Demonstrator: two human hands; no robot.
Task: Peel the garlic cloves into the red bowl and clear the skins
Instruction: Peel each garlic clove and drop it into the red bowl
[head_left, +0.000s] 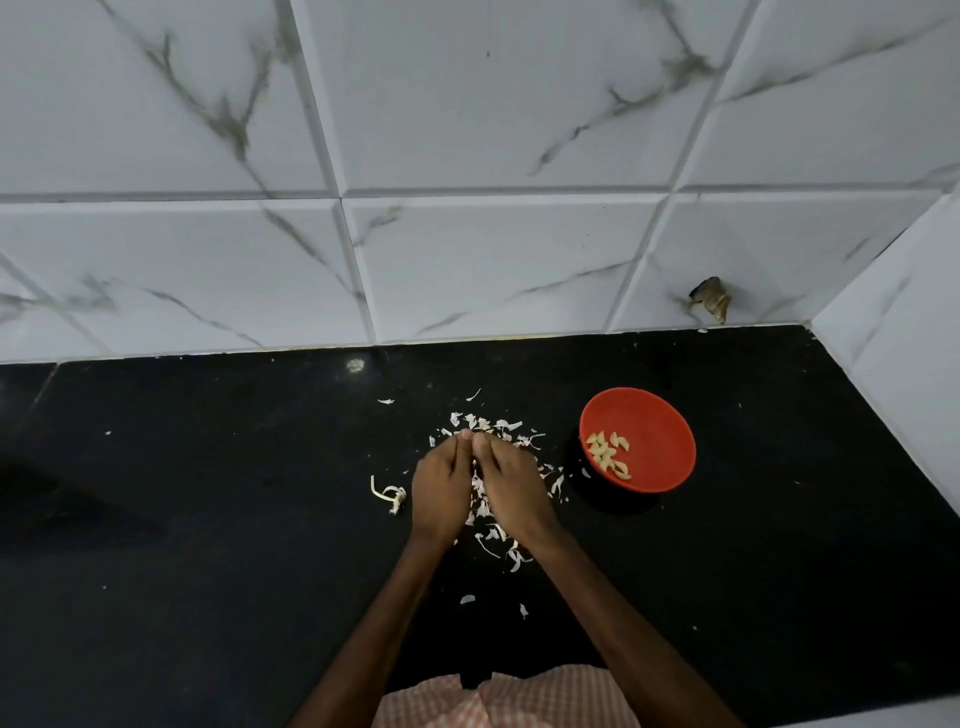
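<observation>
On the black counter (234, 493), my left hand (440, 488) and my right hand (511, 486) stand side by side on their edges, backs facing up. Their fingers are stretched forward and the fingertips meet. Between and around them lies a scatter of white garlic skins (488, 423); what is under the palms is hidden. To the right stands the red bowl (660, 415), apart from my right hand, with several peeled cloves (608, 453) lying on its left side.
A dried garlic stem with root (392, 493) lies just left of my left hand. Loose skin flakes (467, 599) lie nearer my body. White marble-look tiles (467, 260) rise behind the counter, and a side wall (904, 364) closes the right. A brownish scrap (710, 299) clings to the tiles.
</observation>
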